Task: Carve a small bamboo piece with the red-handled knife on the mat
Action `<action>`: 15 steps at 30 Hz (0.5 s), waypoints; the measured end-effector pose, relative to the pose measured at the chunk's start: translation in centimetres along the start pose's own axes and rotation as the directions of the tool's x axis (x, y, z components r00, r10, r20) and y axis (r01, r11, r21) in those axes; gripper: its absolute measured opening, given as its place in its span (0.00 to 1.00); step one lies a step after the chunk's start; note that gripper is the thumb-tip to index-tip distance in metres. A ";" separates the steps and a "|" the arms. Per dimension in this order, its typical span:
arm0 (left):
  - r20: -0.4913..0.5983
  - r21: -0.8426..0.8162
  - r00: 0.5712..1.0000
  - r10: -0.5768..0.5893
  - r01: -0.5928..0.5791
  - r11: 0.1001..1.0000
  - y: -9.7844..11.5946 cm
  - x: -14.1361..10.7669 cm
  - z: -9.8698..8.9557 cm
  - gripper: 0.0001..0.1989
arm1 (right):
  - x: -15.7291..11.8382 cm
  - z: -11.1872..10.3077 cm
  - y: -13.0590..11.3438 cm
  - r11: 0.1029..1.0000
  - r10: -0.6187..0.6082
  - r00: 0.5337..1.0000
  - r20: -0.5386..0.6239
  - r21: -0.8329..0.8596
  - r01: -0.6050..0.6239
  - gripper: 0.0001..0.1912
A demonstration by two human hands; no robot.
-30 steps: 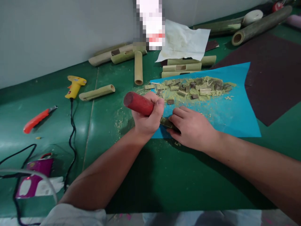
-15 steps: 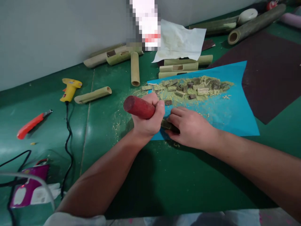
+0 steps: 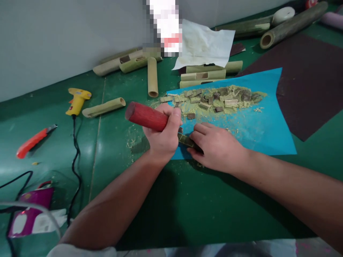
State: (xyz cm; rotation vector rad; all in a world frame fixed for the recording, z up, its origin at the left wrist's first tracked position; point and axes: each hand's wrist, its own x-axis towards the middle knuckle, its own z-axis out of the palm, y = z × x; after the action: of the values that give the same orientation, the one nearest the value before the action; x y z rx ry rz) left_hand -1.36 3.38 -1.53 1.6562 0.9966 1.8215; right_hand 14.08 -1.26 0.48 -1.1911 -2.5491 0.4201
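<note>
Bamboo piece, a single dark green length, is over the near left part of one blue sheet, towards the near edge of the table. My right hand grasps it, fingers curled over its right end and hiding that part. My left hand is clenched round one red tool handle at the bamboo's left end; I cannot tell the tool's working tip, as my hand covers it.

Along the blue sheet's far edge I have one heap of pale shavings with more than ten cut bamboo chips in and around it. Just beyond that edge are three bamboo lengths, partly covered by one white sheet. Three more bamboo lengths lie by the table's far edge, left of centre, with one pale bamboo tube in front of them. Towards the left edge I count one short bamboo tube, one yellow glue gun, one orange-handled utility knife and, nearer me, one purple-and-white packet. Towards the far right corner are two thick bamboo poles, beyond one large dark brown sheet.
</note>
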 end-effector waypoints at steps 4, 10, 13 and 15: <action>0.031 0.027 1.000 -0.002 0.001 1.000 0.2 0.0 -0.1 0.25 | -0.1 -0.1 0.1 1.000 -0.008 1.000 -0.001 -0.007 0.008 0.08; 0.052 0.072 0.996 -0.070 0.066 0.995 1.0 -0.2 0.0 0.19 | 0.0 -0.2 0.1 1.000 -0.010 1.000 -0.002 -0.004 0.010 0.08; 0.082 0.071 0.994 -0.077 0.071 0.995 1.2 0.1 0.1 0.18 | 0.0 0.2 0.3 1.000 0.006 0.999 -0.031 0.020 -0.005 0.07; 0.150 0.049 0.985 -0.080 0.074 0.996 1.4 0.2 0.1 0.19 | 0.0 0.5 0.5 0.998 0.014 0.999 -0.050 0.065 -0.011 0.06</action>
State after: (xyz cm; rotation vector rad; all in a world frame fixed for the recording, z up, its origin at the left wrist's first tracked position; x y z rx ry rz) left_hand -1.12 2.74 -0.31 1.7291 1.0246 1.6080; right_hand 14.22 -1.08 -0.15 -1.1796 -2.4673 0.4657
